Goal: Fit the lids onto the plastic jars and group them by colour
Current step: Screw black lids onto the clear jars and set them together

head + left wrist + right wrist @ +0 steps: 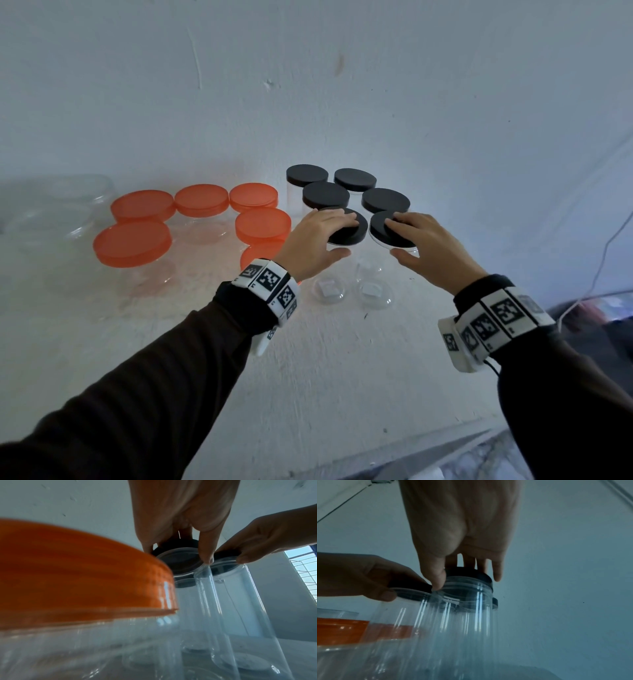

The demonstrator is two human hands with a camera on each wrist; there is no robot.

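Two clear jars with black lids stand side by side at the front of the black group. My left hand [342,236] grips the left black lid [356,231], fingers over its top and thumb at its near edge; the left wrist view shows my left hand [177,554] pinching that lid [175,545] by its sides. My right hand [393,239] grips the right black lid [376,228] the same way. In the right wrist view my right hand [467,581] has thumb and fingers round the lid [484,577]. The jar bases [329,291] rest on the table.
Several more black-lidded jars [323,194] stand just behind. Several orange-lidded jars [132,243] sit grouped at the left, one [260,251] close beside my left wrist. A clear container [58,202] lies at far left. The white table's edge [428,442] runs at front right.
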